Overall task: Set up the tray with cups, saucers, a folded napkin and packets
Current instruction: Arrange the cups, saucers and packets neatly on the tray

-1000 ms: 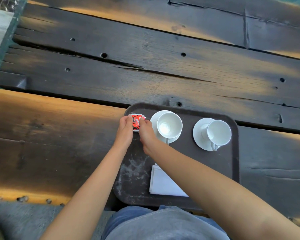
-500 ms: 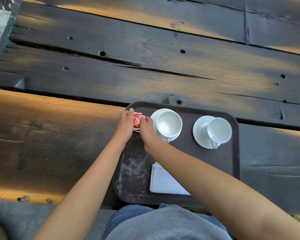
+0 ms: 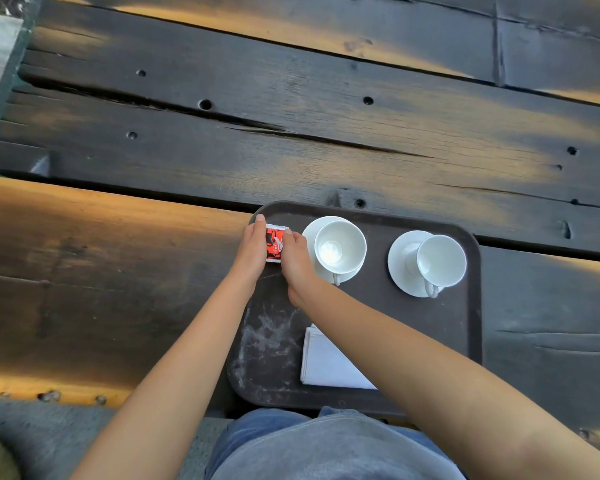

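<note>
A dark brown tray (image 3: 371, 313) lies on the wooden table near me. Two white cups stand on white saucers along its far side: the left cup (image 3: 340, 247) and the right cup (image 3: 441, 260), handles toward me. A folded white napkin (image 3: 323, 362) lies at the tray's near edge, partly under my right forearm. In the far left corner of the tray, my left hand (image 3: 253, 249) and my right hand (image 3: 295, 258) press from both sides on the red and white packets (image 3: 274, 244).
The table is made of dark, cracked planks (image 3: 291, 133) with gaps and bolt holes. Its left end (image 3: 0, 91) shows at the upper left. My lap in blue cloth (image 3: 326, 445) sits just below the tray's near rim.
Both hands stay on the packets in the tray's far left corner, squeezing them slightly closer together. The cups, saucers and napkin have not moved.
</note>
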